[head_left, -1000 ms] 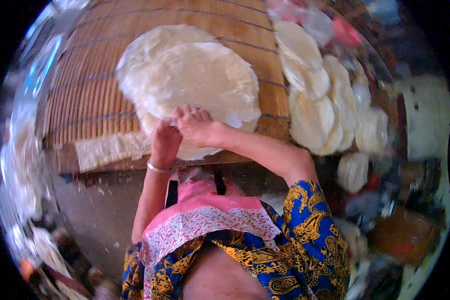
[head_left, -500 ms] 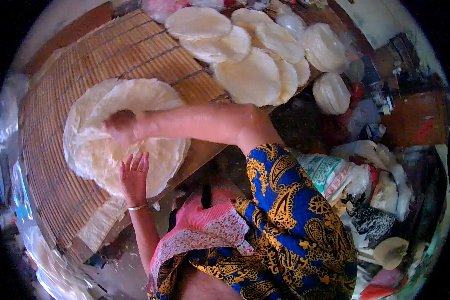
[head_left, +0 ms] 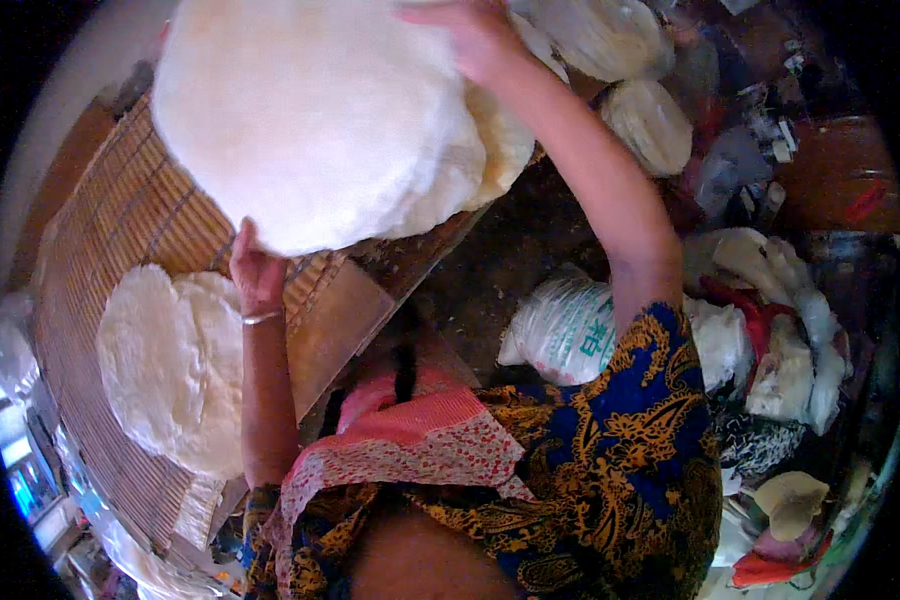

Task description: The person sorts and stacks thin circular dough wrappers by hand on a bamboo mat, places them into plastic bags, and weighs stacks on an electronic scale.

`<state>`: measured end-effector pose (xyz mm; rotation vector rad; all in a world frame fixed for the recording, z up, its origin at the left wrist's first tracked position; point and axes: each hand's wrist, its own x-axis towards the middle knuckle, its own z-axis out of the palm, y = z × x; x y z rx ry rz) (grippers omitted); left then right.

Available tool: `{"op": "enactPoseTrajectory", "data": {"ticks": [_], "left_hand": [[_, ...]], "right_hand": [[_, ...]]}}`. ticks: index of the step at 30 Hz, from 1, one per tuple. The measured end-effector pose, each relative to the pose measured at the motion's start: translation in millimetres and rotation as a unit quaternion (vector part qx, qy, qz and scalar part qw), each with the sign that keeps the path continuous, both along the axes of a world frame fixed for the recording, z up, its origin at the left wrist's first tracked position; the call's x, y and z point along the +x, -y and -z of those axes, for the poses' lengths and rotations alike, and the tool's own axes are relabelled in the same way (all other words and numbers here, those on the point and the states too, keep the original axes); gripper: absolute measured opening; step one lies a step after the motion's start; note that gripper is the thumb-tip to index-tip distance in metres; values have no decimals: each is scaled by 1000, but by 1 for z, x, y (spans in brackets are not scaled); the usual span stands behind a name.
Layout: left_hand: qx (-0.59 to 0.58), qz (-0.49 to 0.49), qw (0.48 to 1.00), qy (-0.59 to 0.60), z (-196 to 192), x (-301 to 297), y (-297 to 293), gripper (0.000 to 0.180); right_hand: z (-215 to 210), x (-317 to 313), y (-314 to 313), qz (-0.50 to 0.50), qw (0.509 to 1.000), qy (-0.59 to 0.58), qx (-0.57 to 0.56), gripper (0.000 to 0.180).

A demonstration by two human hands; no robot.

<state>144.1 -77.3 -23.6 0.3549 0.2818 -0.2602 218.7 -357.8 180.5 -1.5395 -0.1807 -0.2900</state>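
A large, thin, pale round sheet (head_left: 310,120) is held up in front of me, over the far part of the table. My left hand (head_left: 260,270) pinches its near left edge, thumb upward. At the far right edge my right hand (head_left: 475,38) has hold of the rim; its fingers are slightly blurred. The material of the sheet cannot be made out. Beneath and behind it, more round cream sheets (head_left: 505,150) show at the right. Beside my left forearm, a wrinkled round sheet (head_left: 150,360) lies on the slatted mat (head_left: 120,210), partly covered by the arm.
A flat board (head_left: 340,310) lies along the table's near edge. Two bundles of round sheets, one nearer (head_left: 648,128) and one farther (head_left: 605,35), stand at the right. Below them are a white printed sack (head_left: 560,330), plastic bags and a red item (head_left: 785,560).
Both hands have left the wrinkled sheet on the mat and moved apart, away from me. They now hold a large round sheet raised at the far side. The view has shifted.
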Motion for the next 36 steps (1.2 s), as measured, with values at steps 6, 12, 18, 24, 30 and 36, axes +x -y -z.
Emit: {"op": "enactPoseTrajectory", "data": {"ticks": [6,12,18,24,30,36], "left_hand": [[198,166,966,10,68,56,116,22],[368,245,890,109,164,73,158,19],[343,311,882,90,139,77,159,16],[369,258,893,2,118,67,208,17],[549,75,833,7,46,43,237,35],[766,-190,614,-12,52,-86,121,22]], "right_hand": [[195,-99,177,90,959,-212,164,39],[353,-153,213,314,833,-402,215,48],[327,-128,208,371,820,-404,162,58],[328,-116,246,377,786,-469,139,54],[446,-284,389,246,870,-403,140,32],[309,-277,267,275,835,-465,106,11]]}}
